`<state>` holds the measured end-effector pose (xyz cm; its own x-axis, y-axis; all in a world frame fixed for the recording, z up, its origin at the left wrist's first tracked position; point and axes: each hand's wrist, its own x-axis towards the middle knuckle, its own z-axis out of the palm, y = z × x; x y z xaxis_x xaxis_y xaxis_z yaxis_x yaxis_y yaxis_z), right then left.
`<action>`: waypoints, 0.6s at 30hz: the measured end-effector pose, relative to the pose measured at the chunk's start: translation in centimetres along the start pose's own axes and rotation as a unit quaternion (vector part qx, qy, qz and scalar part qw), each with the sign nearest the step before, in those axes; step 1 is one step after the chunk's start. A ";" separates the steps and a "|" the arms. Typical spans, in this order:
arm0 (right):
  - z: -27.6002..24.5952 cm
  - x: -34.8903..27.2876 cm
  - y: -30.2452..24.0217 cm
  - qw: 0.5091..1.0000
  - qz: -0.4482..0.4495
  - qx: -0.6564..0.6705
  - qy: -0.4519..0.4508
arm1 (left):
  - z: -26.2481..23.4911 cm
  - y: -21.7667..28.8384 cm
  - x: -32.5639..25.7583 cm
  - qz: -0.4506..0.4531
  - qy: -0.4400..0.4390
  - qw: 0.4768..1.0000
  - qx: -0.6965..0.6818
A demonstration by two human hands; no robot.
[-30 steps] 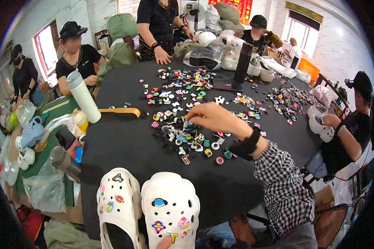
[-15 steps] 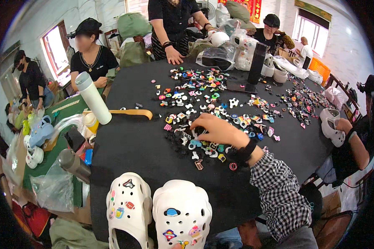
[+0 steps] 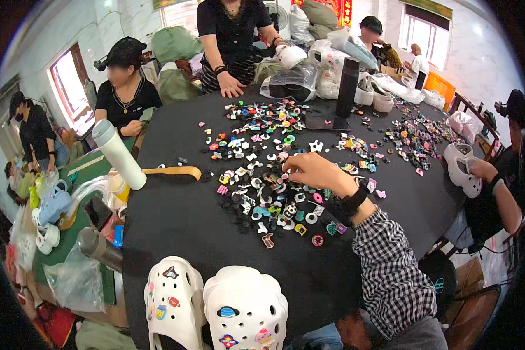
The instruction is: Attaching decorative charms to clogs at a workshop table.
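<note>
My right hand [image 3: 318, 176], in a black-and-white checked sleeve, reaches into a spread of small colourful shoe charms [image 3: 268, 204]. Its thumb and fingers are curled together at the charms; whatever is between the fingertips is too small to make out. Two white clogs stand at the table's near edge. The left clog [image 3: 175, 297] carries several charms, among them a brown football. On the right clog [image 3: 248, 294] are a blue oval charm, a rocket-like one and a pink cupcake. The lower ends of both clogs are cut off by the picture's edge, and my left hand does not show.
A white bottle [image 3: 119, 153] stands at the table's left beside a wooden shoehorn-like strip [image 3: 178, 171]. A grey tumbler [image 3: 101, 248] is nearer. A dark upright panel [image 3: 347, 87] stands at the back. At right, another person's hand [image 3: 483, 170] holds a white clog [image 3: 462, 169].
My right hand has shifted rightward over the charms. The whole view has moved slightly, and the fingertip seen at the right clog's lower edge is out of sight.
</note>
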<state>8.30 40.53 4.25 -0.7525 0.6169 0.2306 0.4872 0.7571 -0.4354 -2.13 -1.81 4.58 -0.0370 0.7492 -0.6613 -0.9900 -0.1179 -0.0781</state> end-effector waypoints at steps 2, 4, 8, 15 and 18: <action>0.4 0.1 0.4 1.000 -0.010 0.015 0.025 | 0.1 -0.1 0.1 0.011 0.001 1.000 0.019; 1.0 0.4 0.7 0.997 -0.047 0.027 0.060 | 0.1 -0.2 0.1 0.022 0.002 0.999 0.036; 2.2 0.4 -0.1 0.997 -0.049 -0.024 0.054 | 0.0 -0.1 0.1 0.043 0.007 0.997 0.067; 1.6 -0.3 0.9 0.996 -0.015 -0.060 0.062 | -0.5 -0.2 -0.1 0.080 0.016 0.990 0.119; 1.3 -0.4 0.6 0.993 0.006 -0.092 0.075 | -0.5 -0.2 0.0 0.092 0.018 0.985 0.147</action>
<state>8.33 40.51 2.80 -0.6786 0.6408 0.3590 0.5787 0.7674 -0.2760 -1.85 -2.11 4.17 -0.2208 0.7088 -0.6699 -0.9637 -0.0530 0.2615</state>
